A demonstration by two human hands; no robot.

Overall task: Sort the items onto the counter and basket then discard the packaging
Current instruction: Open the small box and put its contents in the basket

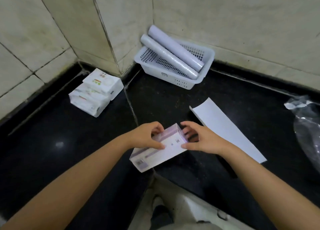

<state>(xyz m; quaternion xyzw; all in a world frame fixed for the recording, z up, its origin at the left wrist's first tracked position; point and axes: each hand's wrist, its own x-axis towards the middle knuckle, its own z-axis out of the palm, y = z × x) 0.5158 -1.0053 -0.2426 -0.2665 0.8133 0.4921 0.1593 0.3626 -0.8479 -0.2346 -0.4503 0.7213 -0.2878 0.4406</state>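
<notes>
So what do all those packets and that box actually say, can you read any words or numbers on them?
No text is legible.
Box held by the left hand and right hand: square code marks and small print, too blurred to read.
Stacked white packets: coloured labels, blurred.
Rolls in the basket: no print visible.
White sheet: blank.

- A home kitchen or utility corner: a black polished stone counter meets beige tiled walls.
- Behind the counter's corner seam, a white perforated plastic basket sits against those walls.
</notes>
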